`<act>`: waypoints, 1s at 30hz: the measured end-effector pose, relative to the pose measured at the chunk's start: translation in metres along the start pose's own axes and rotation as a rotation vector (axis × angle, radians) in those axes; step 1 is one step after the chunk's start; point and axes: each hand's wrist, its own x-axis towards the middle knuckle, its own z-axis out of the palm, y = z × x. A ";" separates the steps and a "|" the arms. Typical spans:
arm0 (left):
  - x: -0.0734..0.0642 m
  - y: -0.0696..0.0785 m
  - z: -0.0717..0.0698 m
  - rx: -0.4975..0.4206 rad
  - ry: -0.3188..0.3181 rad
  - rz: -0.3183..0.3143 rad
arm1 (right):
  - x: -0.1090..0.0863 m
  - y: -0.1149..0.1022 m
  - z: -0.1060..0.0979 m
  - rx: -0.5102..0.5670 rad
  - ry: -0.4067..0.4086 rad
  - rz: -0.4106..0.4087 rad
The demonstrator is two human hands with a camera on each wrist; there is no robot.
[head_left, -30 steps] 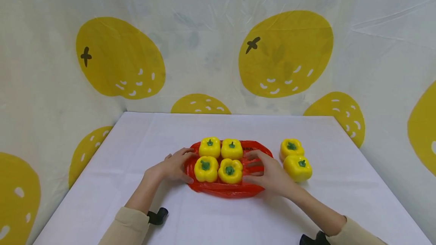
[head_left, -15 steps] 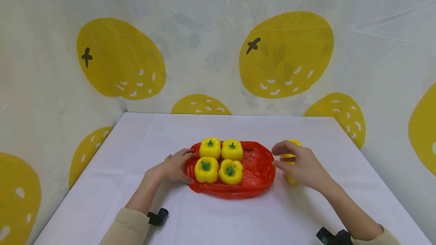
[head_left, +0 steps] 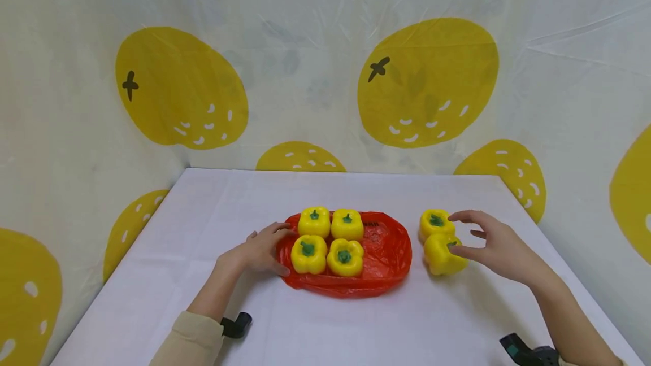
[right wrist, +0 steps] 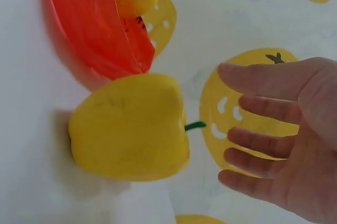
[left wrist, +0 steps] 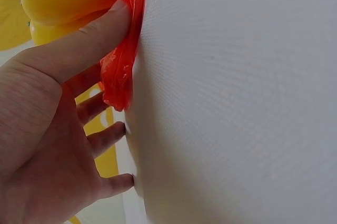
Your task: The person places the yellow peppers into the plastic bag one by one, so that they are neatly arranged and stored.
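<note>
A red plastic bag (head_left: 383, 253) lies spread on the table with several yellow bell peppers (head_left: 308, 255) grouped on its left part. At the bag's left end rests my left hand (head_left: 261, 248); its thumb touches the red plastic (left wrist: 120, 77) in the left wrist view, the other fingers spread along the table. To the right of the bag, two more bell peppers sit together, a rear one (head_left: 434, 225) and a front one (head_left: 444, 256). Just right of and above these hovers my right hand (head_left: 500, 244). The right wrist view shows its fingers (right wrist: 258, 163) extended, apart from the pepper (right wrist: 129, 129).
The table is covered with a white cloth (head_left: 325, 332). Behind it hangs a white curtain (head_left: 305, 89) with big yellow fruit prints. Black wrist cameras are strapped to the left wrist (head_left: 236, 325) and the right wrist (head_left: 529, 352).
My right hand has moved right, away from the bag and across the two peppers, to their right side. My left hand stays at the bag's left end. The peppers have not visibly moved.
</note>
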 end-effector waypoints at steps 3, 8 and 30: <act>0.000 0.000 0.000 0.001 0.000 -0.004 | -0.004 0.008 0.000 -0.006 -0.035 0.009; -0.001 0.001 0.000 -0.005 -0.002 -0.008 | -0.008 0.016 0.000 -0.009 -0.077 0.006; -0.001 0.000 -0.001 -0.008 0.004 0.007 | -0.013 0.031 0.008 0.095 -0.212 0.043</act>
